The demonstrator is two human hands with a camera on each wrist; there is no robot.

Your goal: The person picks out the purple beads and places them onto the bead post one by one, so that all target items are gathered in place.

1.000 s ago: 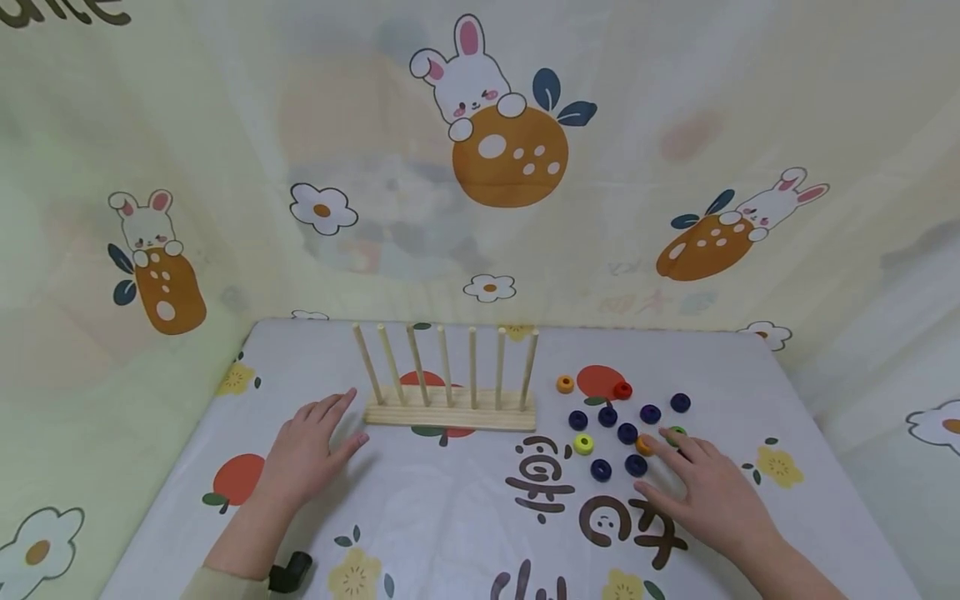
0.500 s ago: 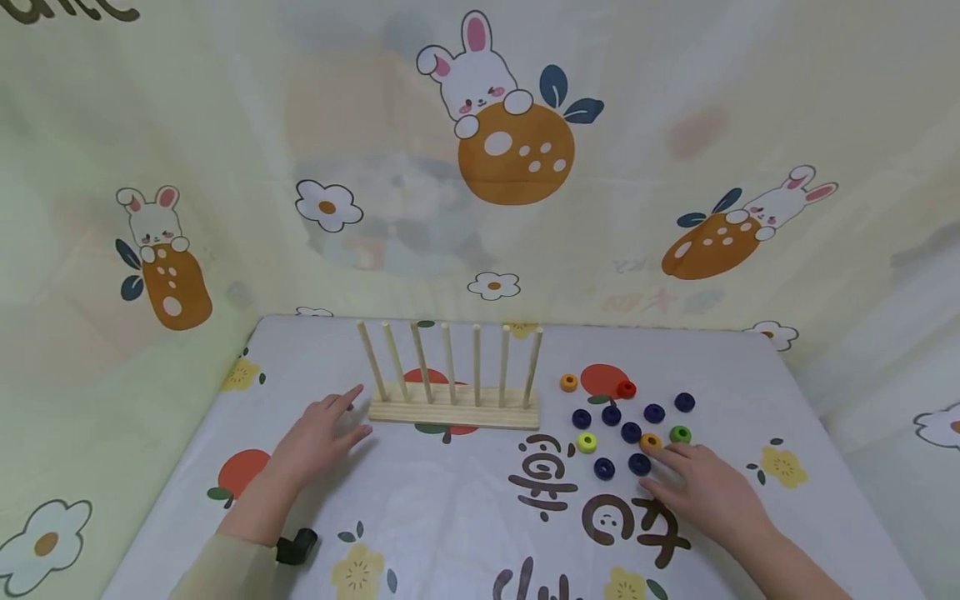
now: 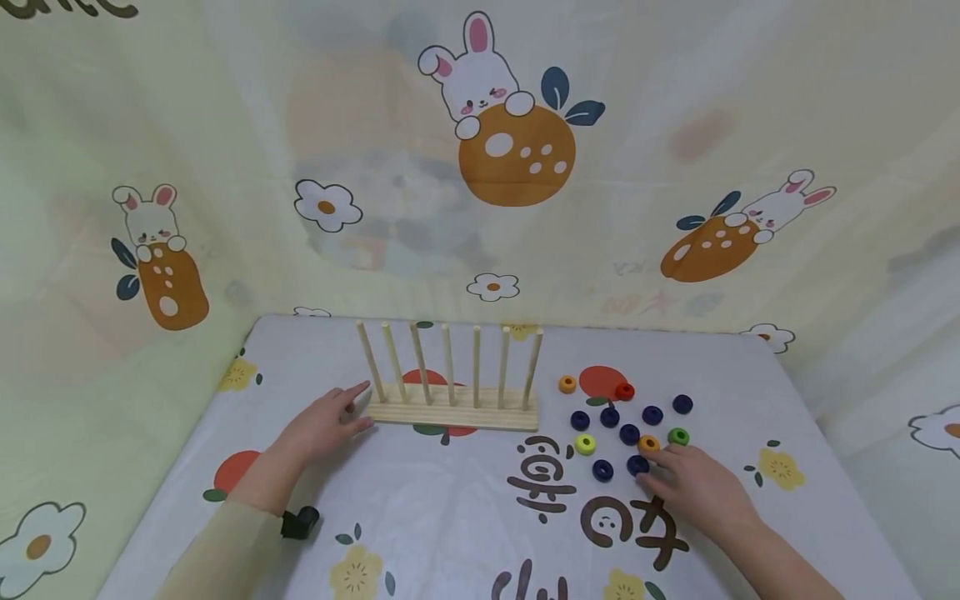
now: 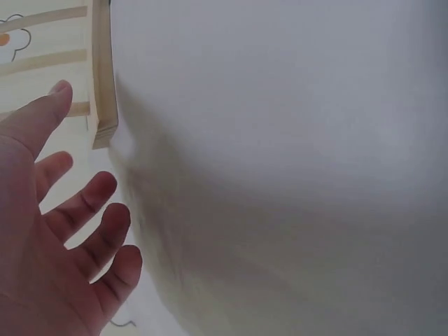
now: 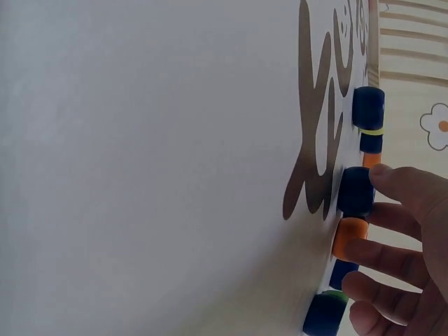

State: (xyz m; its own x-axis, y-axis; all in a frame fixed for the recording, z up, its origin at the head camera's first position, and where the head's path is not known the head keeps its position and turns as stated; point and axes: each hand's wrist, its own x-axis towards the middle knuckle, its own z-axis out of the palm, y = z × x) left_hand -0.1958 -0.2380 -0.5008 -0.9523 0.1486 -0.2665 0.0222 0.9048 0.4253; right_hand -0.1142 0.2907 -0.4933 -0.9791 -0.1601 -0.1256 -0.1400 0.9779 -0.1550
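A pale wooden peg rack (image 3: 453, 414) with several upright pegs stands at the table's middle back. My left hand (image 3: 321, 429) is at the rack's left end, thumb and index fingertip right at the base, fingers spread around the corner. In the left wrist view this hand (image 4: 63, 224) shows loosely bent fingers with nothing in them. My right hand (image 3: 697, 487) pinches a dark blue bead (image 3: 637, 466) on the table between thumb and index finger. The right wrist view shows the thumb at that bead (image 5: 355, 190), with an orange bead (image 5: 350, 236) beside the other fingers.
Several more dark blue beads (image 3: 602, 471) lie around the right hand, along with a yellow-green bead (image 3: 585, 444), a green bead (image 3: 678, 437), a red bead (image 3: 625, 392) and orange beads (image 3: 567, 384). A patterned cloth (image 3: 435, 517) covers the table; a curtain hangs behind.
My left hand has moved right, up to the rack's end. My right hand has drawn back from over the green bead, and its thumb and index finger have closed in around the dark blue bead.
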